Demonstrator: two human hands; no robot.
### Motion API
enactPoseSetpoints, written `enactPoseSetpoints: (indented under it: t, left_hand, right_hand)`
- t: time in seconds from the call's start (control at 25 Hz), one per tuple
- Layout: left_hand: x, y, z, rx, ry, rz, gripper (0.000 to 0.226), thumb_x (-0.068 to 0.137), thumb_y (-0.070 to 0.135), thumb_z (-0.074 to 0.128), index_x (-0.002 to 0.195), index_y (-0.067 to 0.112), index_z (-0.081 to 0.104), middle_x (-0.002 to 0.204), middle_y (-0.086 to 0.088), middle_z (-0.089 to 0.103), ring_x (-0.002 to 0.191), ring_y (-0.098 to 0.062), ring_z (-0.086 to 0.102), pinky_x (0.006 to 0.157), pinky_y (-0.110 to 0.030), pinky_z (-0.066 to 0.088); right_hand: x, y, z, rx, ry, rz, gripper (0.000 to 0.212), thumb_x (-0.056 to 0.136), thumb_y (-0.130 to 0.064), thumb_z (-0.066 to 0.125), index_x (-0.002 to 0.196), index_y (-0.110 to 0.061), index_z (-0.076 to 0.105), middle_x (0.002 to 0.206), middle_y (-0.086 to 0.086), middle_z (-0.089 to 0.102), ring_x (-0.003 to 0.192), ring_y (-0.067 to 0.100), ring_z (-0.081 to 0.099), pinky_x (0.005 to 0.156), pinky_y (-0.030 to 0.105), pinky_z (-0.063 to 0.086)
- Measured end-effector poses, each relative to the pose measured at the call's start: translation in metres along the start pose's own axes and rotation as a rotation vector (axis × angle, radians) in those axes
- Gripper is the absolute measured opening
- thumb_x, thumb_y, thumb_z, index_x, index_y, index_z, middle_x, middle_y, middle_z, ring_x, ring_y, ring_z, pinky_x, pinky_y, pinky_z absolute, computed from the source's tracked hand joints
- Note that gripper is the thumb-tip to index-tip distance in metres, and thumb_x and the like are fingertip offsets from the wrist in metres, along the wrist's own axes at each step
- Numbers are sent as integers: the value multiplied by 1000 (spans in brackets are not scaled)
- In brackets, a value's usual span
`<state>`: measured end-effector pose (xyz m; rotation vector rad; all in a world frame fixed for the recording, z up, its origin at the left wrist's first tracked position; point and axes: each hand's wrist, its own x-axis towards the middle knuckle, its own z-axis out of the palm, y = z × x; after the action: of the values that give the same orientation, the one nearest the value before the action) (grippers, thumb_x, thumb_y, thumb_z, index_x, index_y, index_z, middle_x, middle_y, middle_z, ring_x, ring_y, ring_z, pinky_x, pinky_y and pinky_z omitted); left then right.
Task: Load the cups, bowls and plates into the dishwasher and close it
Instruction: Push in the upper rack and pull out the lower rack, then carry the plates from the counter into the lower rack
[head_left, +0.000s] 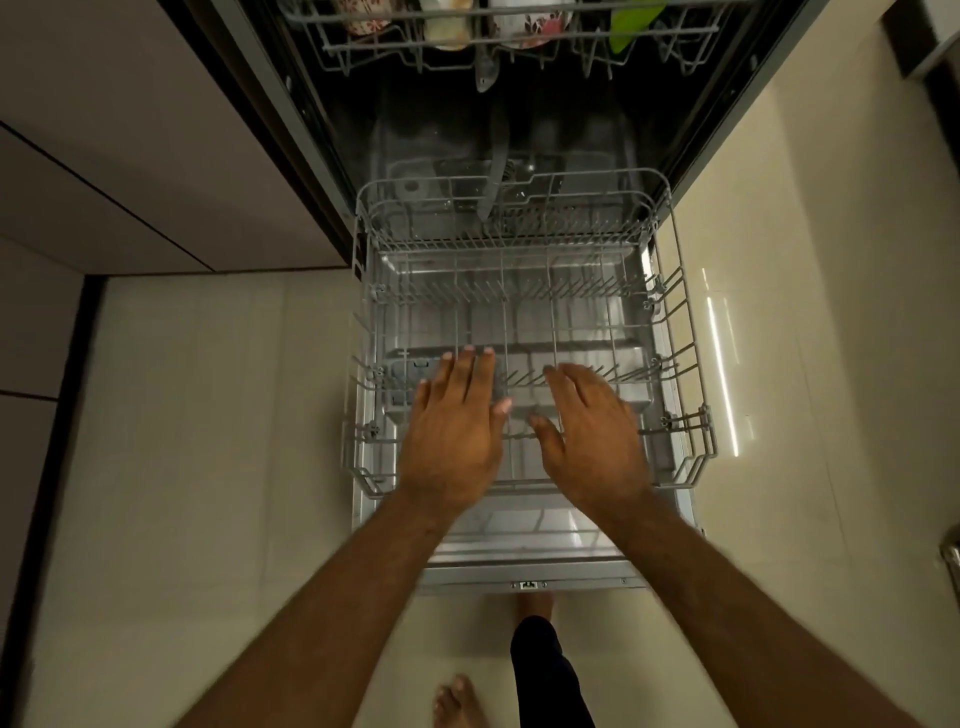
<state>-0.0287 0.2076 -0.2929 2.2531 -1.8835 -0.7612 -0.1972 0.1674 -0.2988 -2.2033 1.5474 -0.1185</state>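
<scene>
grey wire rack (519, 301) beneath left grip (453, 426) and right grip (592, 431), both flat, fingers straight

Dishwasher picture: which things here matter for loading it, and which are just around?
For the job: pulled-out empty lower rack; upper rack holding floral dishes; lowered door; left hand and right hand, both open over the lower rack.
Just around: cabinet front; tiled floor; bare foot.

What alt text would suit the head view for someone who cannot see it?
A person's open left hand and right hand reach over the empty lower rack, pulled out over the open dishwasher door. Above, the upper rack holds floral dishes and a green item; a bare foot stands on the pale floor.
</scene>
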Motion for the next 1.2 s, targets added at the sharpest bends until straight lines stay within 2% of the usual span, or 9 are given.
enactPoseSetpoints:
  t: [0.24,0.48,0.64,0.76,0.92,1.04,1.2]
  left_hand:
    - [-16,-1,-130,44,193,5,67,106,53,18,164,18,13,171,-4,12,158,-24,7,126,-50,15]
    - [-73,14,-296,67,370,-42,71,106,60,20,164,20,12,172,-1,10,158,-19,3,127,-46,12]
    - [-137,26,-387,47,448,-32,75,104,63,18,164,19,10,172,-3,8,158,-20,1,128,-45,9]
    - [-192,32,-438,77,501,-36,74,105,62,19,164,19,8,172,-3,6,158,-21,-1,128,-45,7]
    - [-251,32,-490,132,540,-76,74,104,61,16,164,20,4,172,-2,2,158,-20,-5,127,-43,3]
    - [-291,22,-520,160,633,-96,79,101,65,12,164,18,9,171,-5,9,158,-23,3,127,-47,11]
    - [-327,-6,-546,193,716,-149,79,102,65,17,163,16,13,170,-8,16,157,-27,11,125,-51,18]
  right_hand:
    - [22,-89,-100,-17,72,-110,59,101,-45,50,151,-17,35,157,7,37,148,26,31,116,52,33]
    - [-4,-204,-228,-45,174,-233,64,101,-48,48,154,-16,34,160,7,35,150,24,28,118,49,32]
    - [-41,-285,-303,-34,207,-290,67,101,-51,45,157,-19,26,165,6,25,154,23,17,122,48,23]
    - [-77,-337,-350,-6,212,-333,70,100,-55,40,158,-20,22,166,6,21,154,23,14,122,50,21]
    - [-117,-392,-392,-30,247,-421,72,98,-49,52,157,-18,26,165,8,24,153,25,18,120,52,25]
    - [-138,-425,-411,-56,268,-482,74,97,-50,52,158,-20,23,165,6,22,153,23,16,122,50,21]
    - [-149,-460,-420,-78,288,-529,75,97,-52,53,158,-21,22,165,5,21,153,23,18,121,52,22]
